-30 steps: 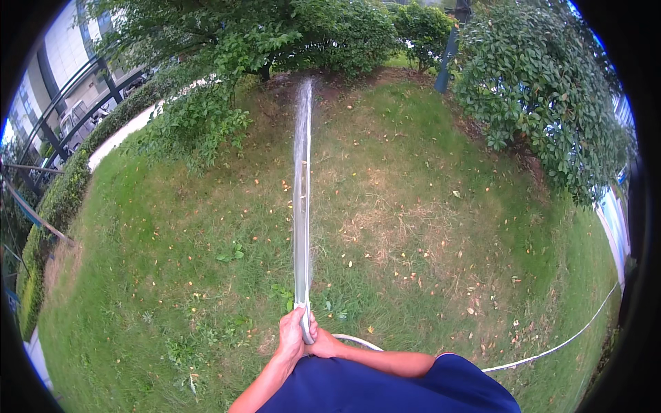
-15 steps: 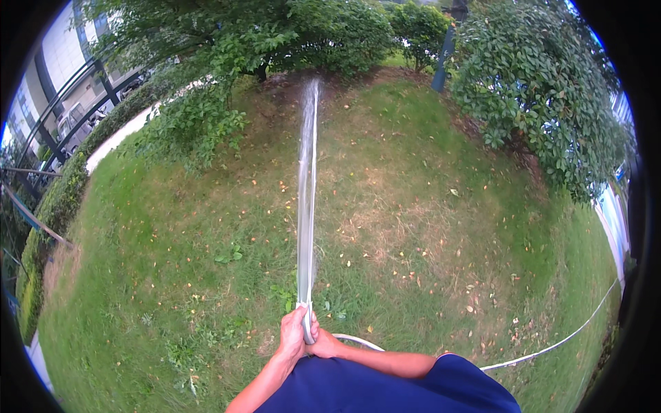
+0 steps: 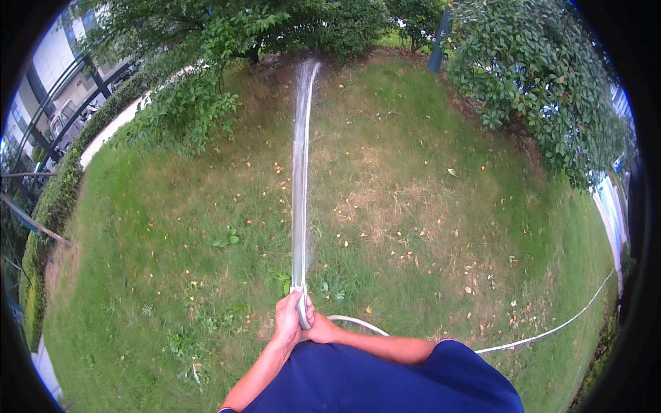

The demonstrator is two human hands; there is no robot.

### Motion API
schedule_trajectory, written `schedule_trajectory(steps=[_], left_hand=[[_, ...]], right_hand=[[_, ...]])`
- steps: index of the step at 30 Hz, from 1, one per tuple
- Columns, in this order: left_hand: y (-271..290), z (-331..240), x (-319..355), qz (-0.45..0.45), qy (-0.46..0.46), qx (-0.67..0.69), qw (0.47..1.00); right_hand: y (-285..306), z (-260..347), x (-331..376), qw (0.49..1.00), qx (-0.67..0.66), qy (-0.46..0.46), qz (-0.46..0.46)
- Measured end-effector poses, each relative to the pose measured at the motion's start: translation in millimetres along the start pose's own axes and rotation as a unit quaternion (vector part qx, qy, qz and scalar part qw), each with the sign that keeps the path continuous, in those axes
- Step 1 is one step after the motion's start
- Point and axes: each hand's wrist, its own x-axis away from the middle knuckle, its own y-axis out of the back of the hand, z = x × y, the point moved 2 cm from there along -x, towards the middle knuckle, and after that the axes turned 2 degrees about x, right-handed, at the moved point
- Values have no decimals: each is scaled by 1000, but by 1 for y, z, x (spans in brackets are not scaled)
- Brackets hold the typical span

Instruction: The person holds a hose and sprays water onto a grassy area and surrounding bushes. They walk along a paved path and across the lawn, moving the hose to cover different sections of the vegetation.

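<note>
A white hose (image 3: 303,318) points away from me, held at its mouth end by both hands. My left hand (image 3: 286,318) is closed round it from the left, its thumb near the mouth. Against the hose's right side, a little lower, my right hand (image 3: 319,328) is closed on it too; part of its fingers is hidden behind the hose. From the mouth a long stream of water (image 3: 299,172) shoots straight ahead and breaks into spray near the foot of the far bushes. Behind my right forearm the hose loops out over the grass.
Grass (image 3: 172,275) with dry patches and fallen leaves spreads around me. The trailing hose (image 3: 551,336) runs off to the right. A leafy bush (image 3: 537,96) stands at the right, a dark post (image 3: 441,45) beside it, and a low tree (image 3: 255,27) at the back left.
The whole view has shifted slightly, with my hands and the hose now a little higher and further left. Both hands keep their hold while the water still flows.
</note>
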Motion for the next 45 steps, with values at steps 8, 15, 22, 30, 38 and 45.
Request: schedule_trajectory(steps=[8,15,22,30,38,45], left_hand=[[2,2,0,-7,-10,14,1000],[-3,1,0,-6,-3,23,1000],[-3,6,-4,1,-9,42,999],[-4,9,-5,12,-4,27,1000],[-1,25,-12,44,6,15,999],[1,33,-16,41,20,16,999]], right_hand=[[7,22,11,1000,10,-26,1],[6,8,7,1000,-17,4,-20],[10,13,10,999,-48,20,1],[10,8,12,999,-38,-10,-4],[15,-14,15,998,55,-22,10],[19,-10,18,996,64,-64,-7]])
